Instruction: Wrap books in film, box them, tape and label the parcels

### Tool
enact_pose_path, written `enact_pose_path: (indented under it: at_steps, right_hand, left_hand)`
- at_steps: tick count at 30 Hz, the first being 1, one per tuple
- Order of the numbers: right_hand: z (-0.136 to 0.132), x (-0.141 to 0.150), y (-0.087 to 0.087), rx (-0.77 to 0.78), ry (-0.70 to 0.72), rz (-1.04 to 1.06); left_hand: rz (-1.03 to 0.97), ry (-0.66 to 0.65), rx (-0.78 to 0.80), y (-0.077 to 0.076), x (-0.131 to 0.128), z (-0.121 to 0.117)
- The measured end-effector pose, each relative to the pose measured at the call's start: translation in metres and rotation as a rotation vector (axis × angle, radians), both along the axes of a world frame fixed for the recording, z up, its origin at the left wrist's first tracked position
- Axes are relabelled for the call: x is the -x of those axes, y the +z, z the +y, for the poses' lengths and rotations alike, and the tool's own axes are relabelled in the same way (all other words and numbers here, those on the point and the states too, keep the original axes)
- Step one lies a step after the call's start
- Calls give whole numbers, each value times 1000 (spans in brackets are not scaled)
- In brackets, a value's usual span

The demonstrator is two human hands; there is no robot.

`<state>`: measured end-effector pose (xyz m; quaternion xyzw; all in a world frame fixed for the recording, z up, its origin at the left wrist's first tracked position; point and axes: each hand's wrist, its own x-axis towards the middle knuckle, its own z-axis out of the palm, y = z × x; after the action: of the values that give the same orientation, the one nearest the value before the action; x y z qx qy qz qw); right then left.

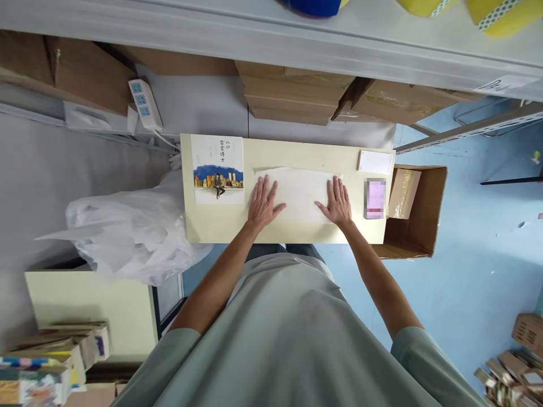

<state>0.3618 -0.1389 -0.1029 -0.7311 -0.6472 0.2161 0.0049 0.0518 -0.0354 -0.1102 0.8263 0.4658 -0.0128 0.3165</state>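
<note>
Smoothing out a white sheet (300, 195) right now, dead centre of the frame on the pale desk (216, 227), and honestly it looks like early days to me. What's done: the sheet is opened out and lying mostly flat, with my left grip (262, 204) on its left part and my right grip (337, 203) on its right part. Both are open, palms down, fingers pointing up the frame, not clamped on anything. The top edge looks a bit wavy, so I'd say the flattening isn't quite finished.

As for what's left, the book (218, 169) with the skyline cover sits closed at the left end of the desk, apart from the sheet, so nothing seems to be done with those two together. Same deal over right of centre: the white card (375, 162) and the pinkish packet (375, 199) just below it are both off the sheet. The open carton (436, 217) beside the desk's right end has a smaller brown box (404, 194) in it, can't tell what's inside that one.
</note>
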Motion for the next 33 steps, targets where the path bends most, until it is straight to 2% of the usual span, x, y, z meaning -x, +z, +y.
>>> enact_pose_path:
  at_steps: [5,11,14,18,21,26,30,33]
  right_hand:
    - [-8,-3,0,15,-6,-18]
    - [-4,5,14,16,-66,-19]
    - [5,31,24,-11,-97,-5]
    - [27,96,44,-46,-20,78]
    - [45,152,58,-72,54,146]
    - [66,234,73,-150,164,268]
    - [79,292,83,-181,275,365]
    - [90,335,94,-165,359,428]
  left_hand:
    - [6,1,-1,0,5,2]
    - [27,-6,1,4,-1,10]
    - [20,-28,7,12,-4,20]
    - [-49,-5,-32,33,11,19]
    - [-96,96,-58,52,45,7]
    - [-151,368,-133,90,133,-17]
    - [-93,719,-237,131,210,-23]
    - [-64,1004,-196,149,268,-17]
